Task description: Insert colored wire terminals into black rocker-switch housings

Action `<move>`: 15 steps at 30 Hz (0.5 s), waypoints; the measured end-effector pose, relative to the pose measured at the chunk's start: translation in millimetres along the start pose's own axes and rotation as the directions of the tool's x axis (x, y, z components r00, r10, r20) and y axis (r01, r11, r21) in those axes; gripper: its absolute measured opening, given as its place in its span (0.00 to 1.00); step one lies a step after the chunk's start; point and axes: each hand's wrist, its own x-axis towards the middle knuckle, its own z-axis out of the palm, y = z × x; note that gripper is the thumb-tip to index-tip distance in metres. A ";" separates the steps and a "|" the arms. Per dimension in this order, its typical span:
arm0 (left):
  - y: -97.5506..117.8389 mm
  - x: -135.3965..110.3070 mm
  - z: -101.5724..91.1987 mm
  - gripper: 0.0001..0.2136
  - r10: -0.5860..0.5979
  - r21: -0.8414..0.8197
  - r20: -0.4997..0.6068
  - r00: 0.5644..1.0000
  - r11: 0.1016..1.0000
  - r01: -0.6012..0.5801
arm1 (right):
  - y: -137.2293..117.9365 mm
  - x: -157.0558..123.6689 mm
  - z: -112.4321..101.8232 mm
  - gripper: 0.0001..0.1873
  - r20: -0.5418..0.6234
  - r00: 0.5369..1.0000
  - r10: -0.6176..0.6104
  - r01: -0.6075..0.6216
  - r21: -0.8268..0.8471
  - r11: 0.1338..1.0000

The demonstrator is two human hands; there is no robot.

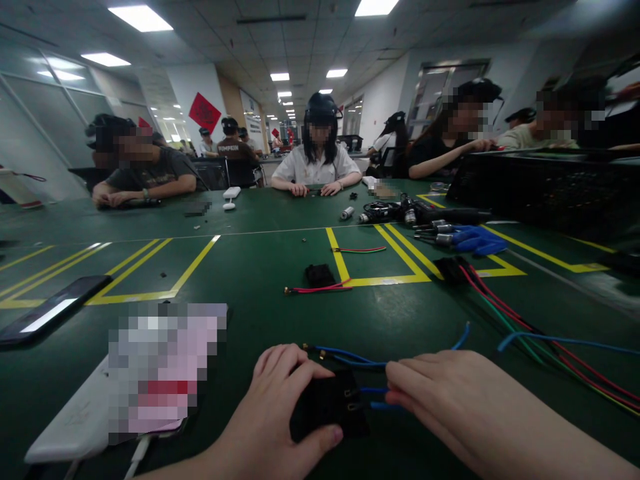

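Observation:
My left hand (285, 407) is wrapped around a flat black plastic block (333, 407), thumb on the near edge and fingers along the far edge. Two blue wires (374, 398) come out of the block's right side, by two small metal contacts. Those wires run into the pinched fingers of my right hand (435, 393). More blue wires with brass-coloured terminals (345, 356) lie just beyond the block and pass under or behind my right hand. Whether my right fingers hold these too, I cannot make out.
Left lie a phone (55, 310) and a white power bank (75, 420) with a cable. Ahead are a small black block (320, 275) and red wires (320, 289). Red and green wires (515, 327), blue-handled tools (475, 240) and a black case (540, 183) are right. People sit across the table.

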 end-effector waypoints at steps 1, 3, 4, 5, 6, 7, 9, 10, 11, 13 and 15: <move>0.0 0.0 0.0 0.21 0.007 0.004 -0.002 1.000 1.000 -0.007 | -0.2 0.2 0.2 0.15 0.001 1.000 0.000 0.000 0.003 1.000; 2.3 0.1 -1.4 0.21 0.012 0.015 0.008 1.000 1.000 -0.012 | -0.7 0.4 0.1 0.15 0.003 1.000 0.005 -0.005 0.005 1.000; 4.4 0.1 -2.5 0.20 0.005 0.022 0.013 1.000 1.000 -0.005 | -0.9 0.3 -0.1 0.15 0.007 1.000 0.008 -0.008 0.007 1.000; 6.8 0.2 -3.8 0.20 -0.002 0.028 0.029 1.000 1.000 0.001 | -1.0 0.0 -0.3 0.15 0.010 1.000 0.010 -0.010 0.007 1.000; 9.1 0.5 -4.9 0.19 -0.013 0.033 0.041 0.999 0.999 0.011 | -1.1 -0.4 -0.4 0.14 0.014 1.000 0.010 -0.010 0.008 1.000; 11.1 0.7 -5.9 0.19 -0.022 0.038 0.045 0.999 0.999 0.021 | -1.2 -0.8 -0.5 0.14 0.016 1.000 0.008 -0.009 0.011 1.000; 13.4 1.3 -6.7 0.19 -0.019 0.044 0.049 0.999 0.999 0.017 | -1.8 -1.5 -0.2 0.14 0.018 1.000 0.002 -0.003 0.017 1.000; 13.7 1.5 -6.5 0.20 -0.014 0.047 0.046 0.999 0.999 0.012 | -2.4 -1.7 0.1 0.13 0.022 1.000 0.001 -0.001 0.020 1.000; 13.5 1.5 -6.1 0.20 -0.007 0.049 0.044 0.999 0.999 0.005 | -3.3 -1.7 0.4 0.13 0.036 0.999 0.001 -0.002 0.027 1.000; 12.0 1.2 -4.8 0.19 0.006 0.050 0.034 0.999 0.999 -0.008 | -5.5 -1.4 1.1 0.11 0.063 0.998 -0.002 -0.001 0.054 0.999; 10.0 0.8 -3.6 0.19 0.007 0.051 0.018 1.000 0.999 -0.008 | -7.6 -1.1 1.4 0.11 0.083 0.997 -0.003 -0.004 0.088 0.996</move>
